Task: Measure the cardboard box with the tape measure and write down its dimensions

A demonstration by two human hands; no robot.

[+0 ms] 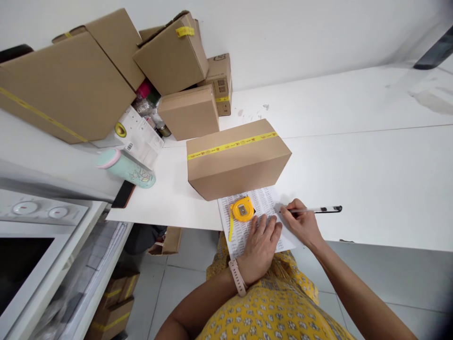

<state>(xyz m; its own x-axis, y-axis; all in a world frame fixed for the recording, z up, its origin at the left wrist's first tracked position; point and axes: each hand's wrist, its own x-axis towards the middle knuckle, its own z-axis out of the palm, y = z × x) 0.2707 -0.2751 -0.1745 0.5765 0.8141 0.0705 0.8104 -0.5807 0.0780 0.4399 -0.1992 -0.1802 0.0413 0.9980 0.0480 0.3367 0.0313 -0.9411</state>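
Observation:
A printed sheet of paper (260, 196) lies at the table's front edge and hangs partly over it. Flat on its lower part rests my left hand (260, 243), fingers stretched out. My right hand (302, 222) pinches a pen (323, 209), its tip at the sheet's right side. Just beyond my left fingertips a yellow tape measure (242, 209) sits on the paper, with a short length of its blade pulled out. Behind these stands a closed cardboard box (237, 172) sealed with yellow printed tape; it covers the sheet's far edge.
Several cardboard boxes (67, 85) are stacked at the back left. A mint-green bottle (129, 170) stands near a dark flat object (123, 194) at the table's left end. A white appliance with knobs (42, 212) is at far left. The white tabletop (354, 174) extends to the right.

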